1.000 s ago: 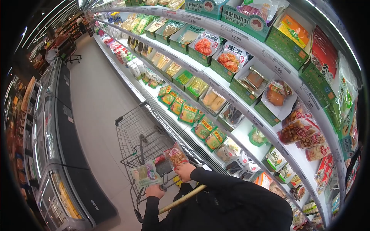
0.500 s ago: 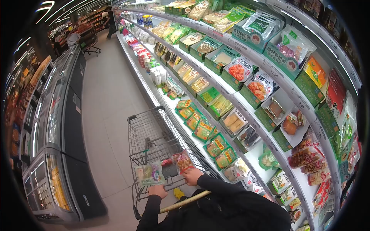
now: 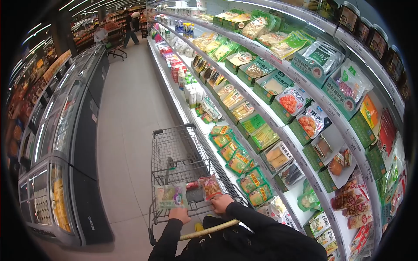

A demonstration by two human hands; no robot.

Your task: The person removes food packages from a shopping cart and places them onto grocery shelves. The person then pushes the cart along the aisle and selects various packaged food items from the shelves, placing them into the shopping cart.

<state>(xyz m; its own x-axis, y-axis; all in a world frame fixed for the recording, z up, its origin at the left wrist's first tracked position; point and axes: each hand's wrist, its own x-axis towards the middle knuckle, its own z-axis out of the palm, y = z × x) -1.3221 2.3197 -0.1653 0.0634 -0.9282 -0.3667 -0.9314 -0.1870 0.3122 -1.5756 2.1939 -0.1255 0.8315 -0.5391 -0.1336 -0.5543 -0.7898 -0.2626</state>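
Note:
A wire shopping cart (image 3: 176,143) stands in front of me at the foot of the shelves. My left hand (image 3: 179,214) is closed at the cart's rear frame, just below a clear bag of green and purple produce (image 3: 171,196). Farther right, my right hand (image 3: 222,203) is closed on the same frame, by the lower corner of a packet of reddish-brown food (image 3: 210,187). Part of a red package (image 3: 192,185) lies between the two packs. A yellowish curved bar (image 3: 211,229) crosses under my forearms. Both sets of fingertips are partly hidden.
Stocked refrigerated shelves (image 3: 261,111) curve along my right side, their lower ledge close to the cart. Glass-topped freezer cases (image 3: 58,130) line the left. Between them a tiled aisle (image 3: 130,104) runs ahead to another cart (image 3: 116,50) and a person in dark clothes (image 3: 130,30).
The view has turned slightly left, so the shelves and cart sit farther right. My hands keep their hold near the packs. The far person in dark clothes has changed stride.

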